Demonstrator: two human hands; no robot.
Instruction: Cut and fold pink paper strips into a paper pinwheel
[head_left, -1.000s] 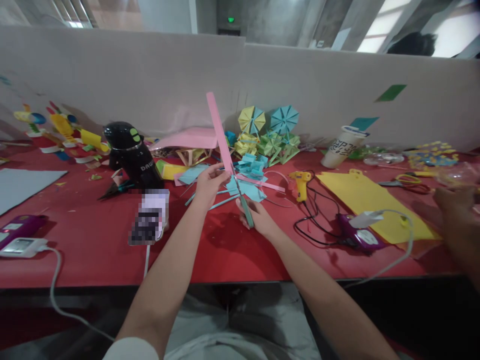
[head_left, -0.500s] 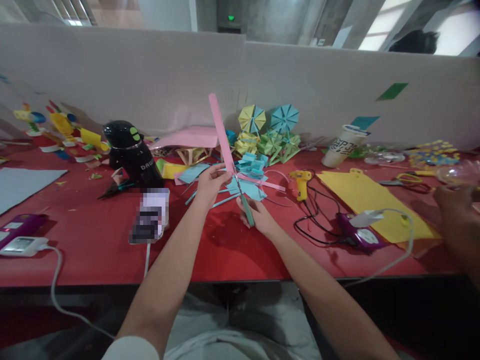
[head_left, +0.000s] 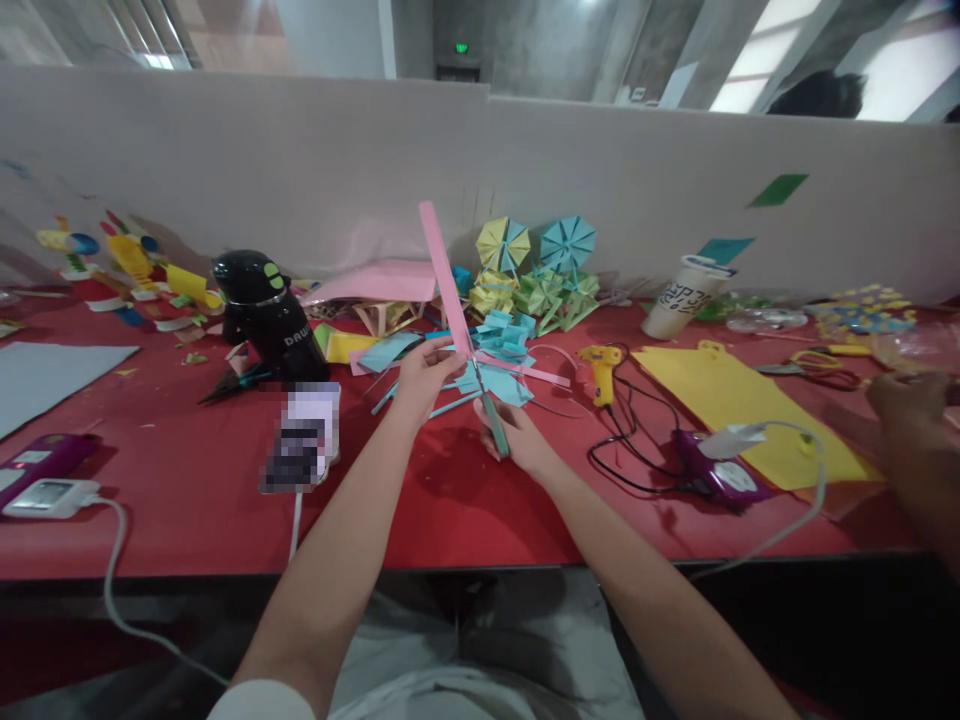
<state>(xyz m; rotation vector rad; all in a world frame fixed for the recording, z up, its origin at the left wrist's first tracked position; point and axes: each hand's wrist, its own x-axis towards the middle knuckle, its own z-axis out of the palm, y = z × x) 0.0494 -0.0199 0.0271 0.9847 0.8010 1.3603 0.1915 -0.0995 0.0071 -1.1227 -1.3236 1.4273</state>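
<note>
My left hand (head_left: 427, 375) pinches the lower end of a long pink paper strip (head_left: 444, 270), which stands up and leans slightly left. My right hand (head_left: 514, 430) is closed round the green handles of a pair of scissors (head_left: 493, 422). The scissors' blades point up and meet the strip's lower end beside my left fingertips. Beneath and behind both hands lie blue paper pieces (head_left: 506, 383) and a narrow pink paper strip (head_left: 536, 372) on the red table (head_left: 465, 520).
A yellow glue gun (head_left: 601, 372) and its black cord lie right of my hands, near yellow paper (head_left: 739, 410). On the left stand a black bottle (head_left: 262, 320) and a phone (head_left: 304, 440). Folded paper umbrellas (head_left: 568, 245) are behind. Another person's hand (head_left: 911, 400) is far right.
The whole view has tilted slightly, so things sit a little lower in the picture. My hands, the strip and the scissors keep nearly the same position relative to each other.
</note>
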